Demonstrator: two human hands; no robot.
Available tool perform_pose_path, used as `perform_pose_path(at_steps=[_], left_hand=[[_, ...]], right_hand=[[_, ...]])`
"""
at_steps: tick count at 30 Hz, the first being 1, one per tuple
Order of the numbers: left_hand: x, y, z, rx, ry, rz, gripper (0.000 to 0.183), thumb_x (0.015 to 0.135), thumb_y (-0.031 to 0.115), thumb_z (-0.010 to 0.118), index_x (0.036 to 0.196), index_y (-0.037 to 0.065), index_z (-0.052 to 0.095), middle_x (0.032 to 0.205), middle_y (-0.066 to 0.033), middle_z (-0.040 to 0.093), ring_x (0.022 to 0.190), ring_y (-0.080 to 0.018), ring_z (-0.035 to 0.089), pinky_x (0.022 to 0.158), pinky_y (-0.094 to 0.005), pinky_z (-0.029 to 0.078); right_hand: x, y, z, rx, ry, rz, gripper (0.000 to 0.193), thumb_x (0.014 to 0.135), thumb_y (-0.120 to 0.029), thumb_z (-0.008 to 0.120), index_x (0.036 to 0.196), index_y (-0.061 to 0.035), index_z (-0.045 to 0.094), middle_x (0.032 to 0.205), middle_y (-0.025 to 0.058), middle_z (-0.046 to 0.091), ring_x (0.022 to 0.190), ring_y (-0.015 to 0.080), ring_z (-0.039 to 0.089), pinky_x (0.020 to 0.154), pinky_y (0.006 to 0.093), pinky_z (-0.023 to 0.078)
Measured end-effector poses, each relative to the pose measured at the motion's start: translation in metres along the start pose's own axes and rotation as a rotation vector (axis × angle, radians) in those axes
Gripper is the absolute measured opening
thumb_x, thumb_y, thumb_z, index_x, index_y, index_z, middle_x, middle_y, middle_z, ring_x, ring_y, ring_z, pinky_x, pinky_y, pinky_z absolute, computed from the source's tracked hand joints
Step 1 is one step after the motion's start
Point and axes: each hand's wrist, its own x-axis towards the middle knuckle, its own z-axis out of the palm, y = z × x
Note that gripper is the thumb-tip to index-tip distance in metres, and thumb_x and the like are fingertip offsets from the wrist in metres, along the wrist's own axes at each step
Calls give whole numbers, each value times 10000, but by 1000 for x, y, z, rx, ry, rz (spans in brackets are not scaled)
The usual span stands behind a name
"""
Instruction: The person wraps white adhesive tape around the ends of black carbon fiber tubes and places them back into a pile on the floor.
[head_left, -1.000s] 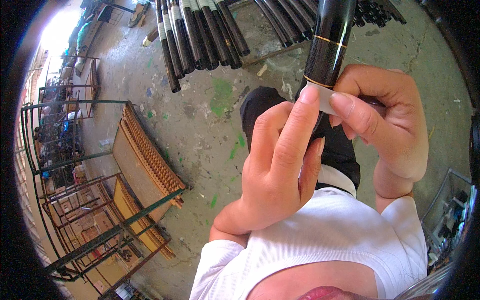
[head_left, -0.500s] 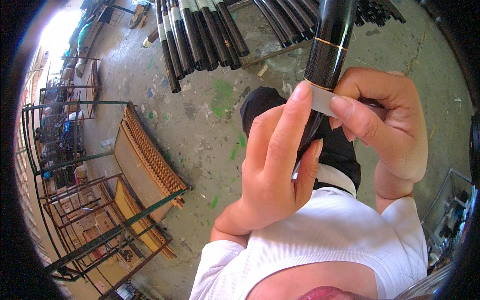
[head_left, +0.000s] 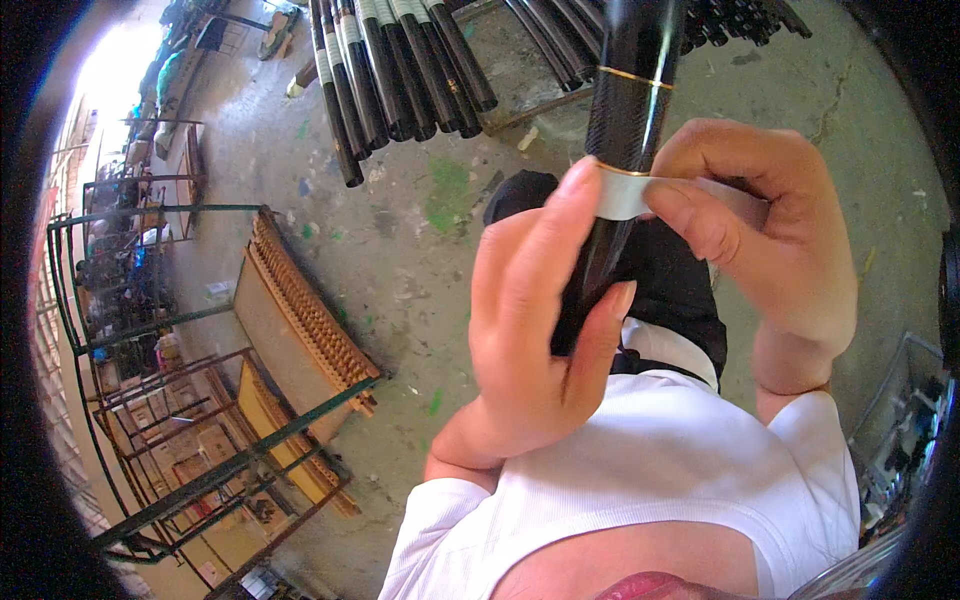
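A glossy black tube (head_left: 632,115), like a fishing rod section with thin gold rings and a finely patterned band, slants up in front of my chest. My left hand (head_left: 525,330) is around its lower part, index fingertip pressing at the tube's left edge just below the lower gold ring. Across the tube's front there lies a whitish translucent strip of tape (head_left: 622,197). My right hand (head_left: 775,235) pinches this strip between thumb and bent index finger at the tube's right side. The strip's tail shows inside the curl of the right hand.
Several black tubes (head_left: 400,90) with pale-wrapped parts lie in a bundle ahead, with more black tubes (head_left: 555,50) to their right. On the left stand dark metal racks (head_left: 190,330) and a board with a row of wooden pegs (head_left: 310,310). A wire basket (head_left: 900,400) stands at right.
Tube and both hands have shifted slightly left. The right thumb has moved along the strip, so more of the tape shows flat across the tube, with its tail visible to the right.
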Motion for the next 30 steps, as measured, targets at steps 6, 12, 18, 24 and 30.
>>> perform_pose_path(at_steps=[6,12,18,24,30], left_hand=[[0,1,-19,-524,32,-478,513,747,-5,710,1147,8,388,989,-56,541,847,-100,532,741,-233,441],[2,-12,-19,-706,106,-570,382,761,-6,708,1036,0,443,853,-76,585,635,-96,565,581,-220,483],[-4,-12,-21,-798,80,-507,337,795,84,696,1033,-37,490,914,-116,609,759,-171,641,654,-243,515],[-5,0,-10,-603,214,-592,515,783,405,687,987,-41,531,829,-102,610,590,-136,588,491,-192,450],[-1,-3,-10,-795,172,-547,558,771,425,699,1015,-41,512,774,-99,589,465,-86,452,388,-182,333]], right_hand=[[-6,11,-23,3,-72,310,271,779,-291,681,711,-52,574,577,-61,433,530,11,357,483,195,235],[-28,2,-23,-112,92,157,322,790,-319,681,649,-87,508,567,-72,373,504,3,299,465,197,190],[-19,1,-24,-147,37,228,316,807,-322,671,659,-92,513,570,-70,378,492,0,288,464,197,188],[-12,9,-21,-123,-25,169,335,817,-353,667,658,-100,517,570,-72,383,490,-1,289,463,194,183],[-11,-1,-22,-124,-44,202,331,814,-354,670,662,-102,519,574,-73,384,493,5,282,471,199,185]])
